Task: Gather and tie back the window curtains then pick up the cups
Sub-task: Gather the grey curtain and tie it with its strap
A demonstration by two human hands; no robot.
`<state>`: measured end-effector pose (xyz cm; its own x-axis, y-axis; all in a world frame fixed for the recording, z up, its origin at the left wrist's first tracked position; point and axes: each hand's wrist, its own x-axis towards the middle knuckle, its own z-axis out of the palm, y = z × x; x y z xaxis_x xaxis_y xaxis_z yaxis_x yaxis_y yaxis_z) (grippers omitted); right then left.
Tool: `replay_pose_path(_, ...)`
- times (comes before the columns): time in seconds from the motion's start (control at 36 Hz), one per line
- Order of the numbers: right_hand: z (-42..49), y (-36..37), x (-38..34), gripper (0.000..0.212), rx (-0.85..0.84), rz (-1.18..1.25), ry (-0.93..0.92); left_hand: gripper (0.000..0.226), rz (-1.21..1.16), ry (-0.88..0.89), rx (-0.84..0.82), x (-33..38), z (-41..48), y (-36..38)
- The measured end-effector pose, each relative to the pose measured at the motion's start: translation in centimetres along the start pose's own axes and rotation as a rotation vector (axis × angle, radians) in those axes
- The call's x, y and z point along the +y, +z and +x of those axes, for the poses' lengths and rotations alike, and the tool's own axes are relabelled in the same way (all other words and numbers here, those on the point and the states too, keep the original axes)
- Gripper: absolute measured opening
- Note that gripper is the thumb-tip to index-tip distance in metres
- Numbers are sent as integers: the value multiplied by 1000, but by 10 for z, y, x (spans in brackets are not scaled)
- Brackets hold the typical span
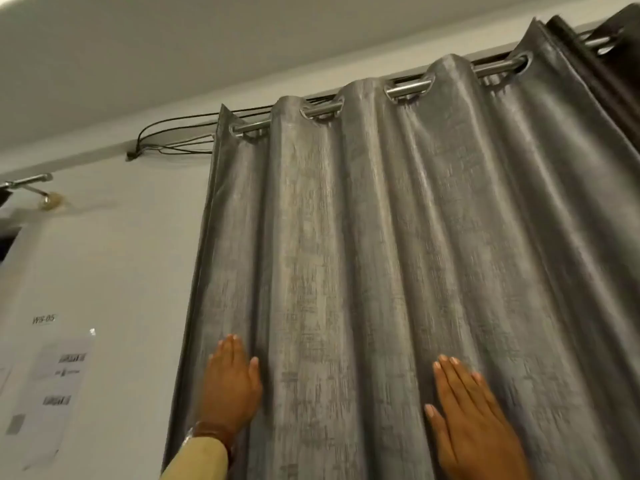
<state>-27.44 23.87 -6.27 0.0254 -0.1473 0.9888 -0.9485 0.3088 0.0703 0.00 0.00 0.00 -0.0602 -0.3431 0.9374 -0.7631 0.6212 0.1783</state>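
Far left, sheets point(52, 386) taped to the pale wall point(131, 258) carry print too blurred for me to read. My left hand point(230, 386) lies flat, fingers straight, on the grey curtain point(346, 271) near its left edge, the cream sleeve point(197, 459) cut off below. My right hand point(474, 417) lies flat on a middle fold, fingers straight, wrist out of frame. The curtain hangs from a metal rod point(408, 88); a darker curtain point(606, 64) bunches far right.

The left hand point(230, 389) and right hand point(474, 414) are raised well apart, palms forward, fingers point(454, 374) straight and pointing up, thumbs angled toward each other.
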Motion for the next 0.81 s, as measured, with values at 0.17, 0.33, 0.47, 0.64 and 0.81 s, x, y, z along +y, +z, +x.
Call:
replay_pose_path(0.17,6,0,4,71,64,-81,-23,75,-107,-290,38,-29,42,-13)
replay_pose_path(0.33,9,1,12,71,79,-141,-33,89,-329,-418,23,-37,65,-29)
replay_pose_path(0.47,8,2,15,70,34,-133,-24,82,-482,-368,58,-17,79,-45)
replay_pose_path(0.64,10,-6,17,70,28,-148,-36,54,-526,-180,80,12,100,-60)
replay_pose_path(0.81,9,-15,28,68,77,-157,-70,80,-559,-46,-13,57,118,-75)
